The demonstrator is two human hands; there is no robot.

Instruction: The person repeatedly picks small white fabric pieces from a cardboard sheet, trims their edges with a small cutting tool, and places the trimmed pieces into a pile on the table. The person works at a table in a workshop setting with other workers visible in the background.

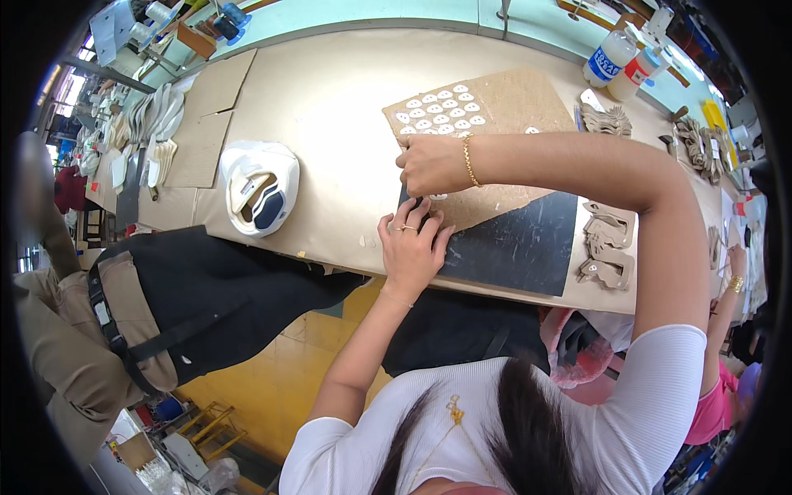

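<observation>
A brown cardboard sheet is seen lying on the paper-covered table, partly over one black mat. About eighteen small white oval stickers are counted on it in four rows. The right hand is closed at the sheet's near edge; what is pinched cannot be told. The left hand is laid flat, fingers spread, touching sheet and mat. Two plastic bottles are stood at the far edge.

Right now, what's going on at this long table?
A person is working with bare hands on a brown cardboard sheet covered in rows of small white oval pieces. The right hand is closed at the sheet's near edge, while the left hand rests flat where it overlaps a black mat. A white cap lies to the left.
</observation>
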